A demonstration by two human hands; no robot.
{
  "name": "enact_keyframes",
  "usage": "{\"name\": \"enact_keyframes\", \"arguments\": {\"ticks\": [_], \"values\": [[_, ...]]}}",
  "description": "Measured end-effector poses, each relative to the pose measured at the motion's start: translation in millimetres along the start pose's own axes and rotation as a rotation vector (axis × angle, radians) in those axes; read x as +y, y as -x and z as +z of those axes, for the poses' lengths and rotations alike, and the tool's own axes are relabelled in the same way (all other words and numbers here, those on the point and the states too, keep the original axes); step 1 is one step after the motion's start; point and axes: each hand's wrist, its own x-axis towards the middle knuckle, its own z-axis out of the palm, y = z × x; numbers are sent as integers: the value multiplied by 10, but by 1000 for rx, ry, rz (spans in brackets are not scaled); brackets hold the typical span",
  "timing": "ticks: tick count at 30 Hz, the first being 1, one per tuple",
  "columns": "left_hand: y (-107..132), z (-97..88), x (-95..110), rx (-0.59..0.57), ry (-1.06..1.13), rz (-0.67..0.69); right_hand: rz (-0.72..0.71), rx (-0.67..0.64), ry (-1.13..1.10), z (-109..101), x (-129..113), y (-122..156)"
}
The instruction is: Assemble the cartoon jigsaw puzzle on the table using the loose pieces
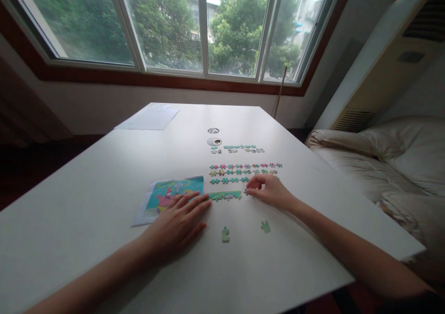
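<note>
My left hand (pixel 186 214) lies flat with fingers stretched out over a cartoon picture sheet (pixel 158 201). Its fingertips reach the left end of a joined strip of jigsaw pieces (pixel 225 195). To the right of that strip, my right hand (pixel 267 191) is closed in a pinch, thumb and index finger at a small jigsaw piece (pixel 245 191). More pieces lie partly hidden beneath this hand. Two pale green pieces lie apart nearer to me: one puzzle piece (pixel 225 234) between the hands and another puzzle piece (pixel 265 226) below my right hand.
Beyond the hands, several rows of loose jigsaw pieces (pixel 229 180) line the white table (pixel 86 202). Two round items, one a silvery disc (pixel 214 141), sit behind them. White paper (pixel 149 118) lies at the far left. A pale sofa (pixel 368 156) stands at the right.
</note>
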Motion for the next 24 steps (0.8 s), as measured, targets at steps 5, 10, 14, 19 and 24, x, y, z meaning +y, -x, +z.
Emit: {"name": "enact_keyframes", "arguments": {"ticks": [5,10,14,19,24], "values": [[13,15,11,16,12,0,-29,-11,8,55,-53,-2],[-10,-13,48,-6,-13,-76,-70,22,111,78,-75,-6],[-7,21,55,21,-65,-166,-81,27,167,86,-36,9],[4,59,46,27,-66,-181,-103,20,173,79,-4,20],[-5,25,63,-11,-30,-114,-175,68,195,19,-5,19]]}}
